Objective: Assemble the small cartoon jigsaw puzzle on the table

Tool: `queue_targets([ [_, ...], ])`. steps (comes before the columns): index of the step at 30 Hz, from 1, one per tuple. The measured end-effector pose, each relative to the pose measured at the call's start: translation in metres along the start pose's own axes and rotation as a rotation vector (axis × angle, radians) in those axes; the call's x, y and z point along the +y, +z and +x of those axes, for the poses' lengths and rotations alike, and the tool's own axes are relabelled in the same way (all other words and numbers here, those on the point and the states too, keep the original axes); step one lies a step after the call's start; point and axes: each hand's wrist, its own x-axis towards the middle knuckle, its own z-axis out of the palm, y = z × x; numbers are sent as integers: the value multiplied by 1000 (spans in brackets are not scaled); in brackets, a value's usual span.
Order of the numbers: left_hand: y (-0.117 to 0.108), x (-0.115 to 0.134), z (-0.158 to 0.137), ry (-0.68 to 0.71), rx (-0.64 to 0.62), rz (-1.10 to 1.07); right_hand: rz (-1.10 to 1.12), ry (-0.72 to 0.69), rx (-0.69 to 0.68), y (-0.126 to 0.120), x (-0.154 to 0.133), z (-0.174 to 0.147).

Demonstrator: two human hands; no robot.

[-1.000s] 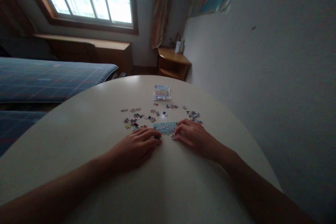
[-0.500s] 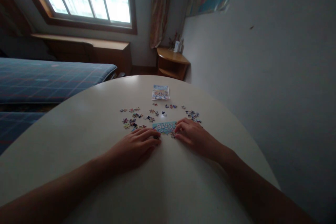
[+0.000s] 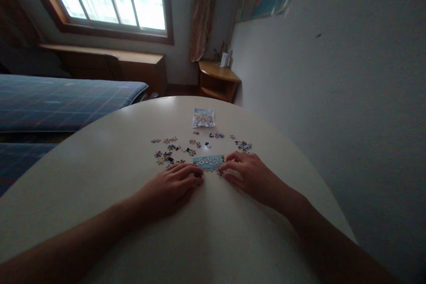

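A joined strip of light-blue jigsaw puzzle with white lettering lies on the white table between my hands. My left hand rests at its lower left corner, thumb and fingers closed about a dark puzzle piece that is mostly covered. At the lower right corner, my right hand pinches a small puzzle piece against the strip's edge; whether it is joined I cannot tell. Several loose puzzle pieces lie just beyond my left hand, and more loose pieces lie beyond my right.
The round white table carries a printed packet behind the pieces. A few single pieces lie before it. To the left stands a bed with a plaid mattress; a wall rises to the right. A wooden corner cabinet stands behind.
My right hand has shifted slightly, its index finger moving back a little from the strip's right end. My left hand stays almost still.
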Motion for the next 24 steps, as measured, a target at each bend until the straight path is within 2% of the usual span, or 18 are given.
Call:
queue_targets([
  [7, 1, -1, 0, -5, -7, 9, -149, -5, -41, -4, -10, -4],
  [19, 0, -1, 1, -1, 19, -4, -258, -27, -59, -3, -23, -10],
  [24, 0, 0, 1, 0, 13, -21, -263, 56, -82, -7, -25, -10],
])
